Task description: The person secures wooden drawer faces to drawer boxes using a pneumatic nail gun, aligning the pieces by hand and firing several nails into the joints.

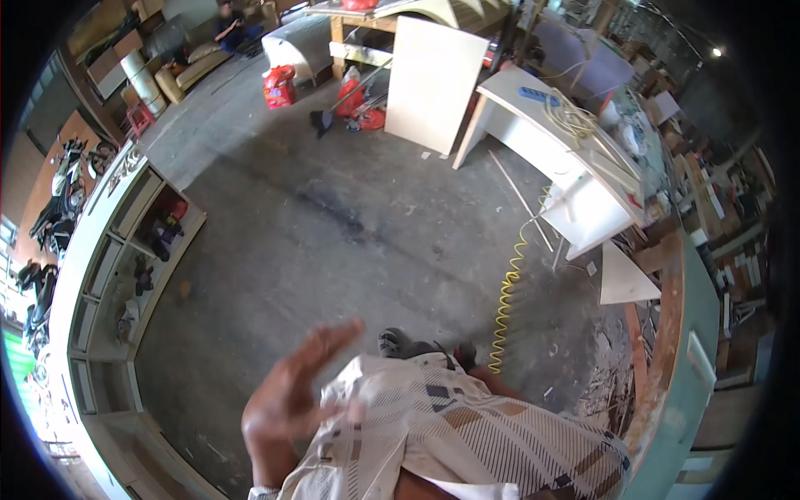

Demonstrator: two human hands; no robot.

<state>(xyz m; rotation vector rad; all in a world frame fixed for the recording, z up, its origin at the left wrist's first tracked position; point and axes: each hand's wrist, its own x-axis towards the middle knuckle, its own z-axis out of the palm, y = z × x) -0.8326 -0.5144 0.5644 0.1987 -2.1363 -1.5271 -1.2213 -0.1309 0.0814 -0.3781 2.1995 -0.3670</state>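
Splaying its grip wide above the floor [250,275], the blurred left hand [291,390] shows beside the shirt [437,417]; contact there is unclear.

Head cam: left of a side-by-side fisheye pair, worn by the person.
Faces down and forward: patterned shirt [467,417] and left hand [293,387] close below the lens, grey floor [375,258] mid-range, upright pale panel [435,86] farther off; very wide field, straight lines bowed.
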